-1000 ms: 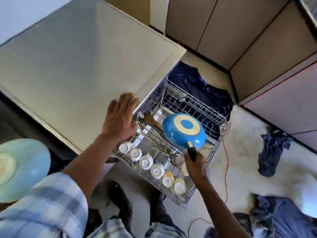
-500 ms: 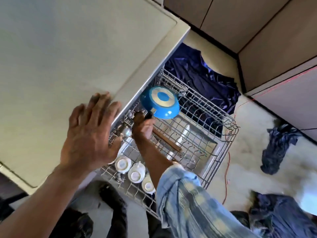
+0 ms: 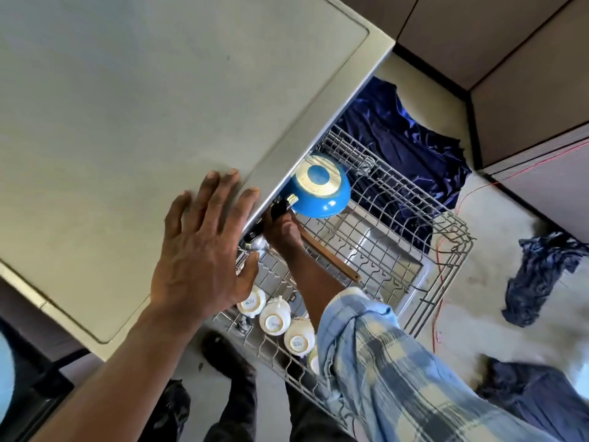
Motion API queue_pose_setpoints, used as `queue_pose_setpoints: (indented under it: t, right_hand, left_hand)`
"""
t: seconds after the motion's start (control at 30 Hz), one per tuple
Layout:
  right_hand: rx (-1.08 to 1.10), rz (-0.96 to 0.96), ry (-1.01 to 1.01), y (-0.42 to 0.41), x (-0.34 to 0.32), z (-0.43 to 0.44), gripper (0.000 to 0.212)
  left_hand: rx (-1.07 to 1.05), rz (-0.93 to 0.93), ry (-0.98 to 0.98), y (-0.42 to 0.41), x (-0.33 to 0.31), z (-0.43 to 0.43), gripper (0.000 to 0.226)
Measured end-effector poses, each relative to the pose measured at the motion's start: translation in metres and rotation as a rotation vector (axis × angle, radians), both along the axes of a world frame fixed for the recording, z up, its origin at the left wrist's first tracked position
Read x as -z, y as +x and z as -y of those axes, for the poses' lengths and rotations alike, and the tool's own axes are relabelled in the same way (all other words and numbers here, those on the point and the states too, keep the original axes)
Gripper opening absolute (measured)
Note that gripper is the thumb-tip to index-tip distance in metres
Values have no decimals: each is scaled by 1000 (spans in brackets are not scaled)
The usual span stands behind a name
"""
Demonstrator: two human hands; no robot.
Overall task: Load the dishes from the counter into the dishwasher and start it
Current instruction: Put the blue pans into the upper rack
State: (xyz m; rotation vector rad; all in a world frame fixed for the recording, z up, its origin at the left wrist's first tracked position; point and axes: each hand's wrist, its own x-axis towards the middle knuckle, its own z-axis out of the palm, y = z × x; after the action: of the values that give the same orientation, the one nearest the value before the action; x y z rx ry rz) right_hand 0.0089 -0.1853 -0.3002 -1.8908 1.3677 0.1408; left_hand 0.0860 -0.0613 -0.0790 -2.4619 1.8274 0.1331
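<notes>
The dishwasher's wire rack [image 3: 424, 250] is pulled out below the grey counter top [image 3: 143, 106]. My right hand [image 3: 282, 228] grips the black handle of a blue pan [image 3: 322, 189], held bottom up at the rack's far left, close under the counter edge. My left hand [image 3: 204, 247] rests flat on the counter with fingers spread, the thumb over the edge. Several white cups [image 3: 275, 317] stand upside down along the rack's near side. A wooden utensil [image 3: 331, 258] lies across the rack's middle, and a steel ladle [image 3: 255, 244] shows just under the counter edge.
Dark blue cloth [image 3: 401, 132] lies on the floor behind the rack, with more crumpled cloths [image 3: 538, 275] on the right. A red cord [image 3: 441, 301] runs across the floor beside the rack. Brown cabinet doors [image 3: 510, 59] close off the far side. My feet [image 3: 229, 355] stand below the rack.
My right hand has carried the blue pan from the rack's near middle to its far left, under the counter edge. My left hand stays on the counter; the view has moved closer.
</notes>
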Motion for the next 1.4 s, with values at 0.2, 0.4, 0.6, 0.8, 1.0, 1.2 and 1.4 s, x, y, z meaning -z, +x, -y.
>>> queue_pose_setpoints:
  t: [0.2,0.4,0.6,0.8,1.0,1.2,1.4]
  right_hand:
    - [-25,-192,129,-15,-36,10,73]
    - [70,11,2,-63,-86,-26,43]
    - [198,342,-108,-115,-167,-85,19]
    - [257,513,-181,-106,-241,-131,18]
    - [121,521,-239,-18,-281,-180,16]
    - [-148,464,-230,78,-310,-248,17]
    - [-480,408,-190,176,-336,-314,14]
  left_hand:
    - [1,0,-12,-2,-3,0,94]
    - [12,-80,-81,-1,-6,-3,94]
    - [-26,-341,-200,3,-20,-11,78]
    - [-236,-528,-632,24,-60,-86,46]
    - [-441,-290,-773,96,-82,-230,40]
    - [-785,-244,-712,148,-57,-363,50]
    - [-999,-120,-487,166,-16,-431,58]
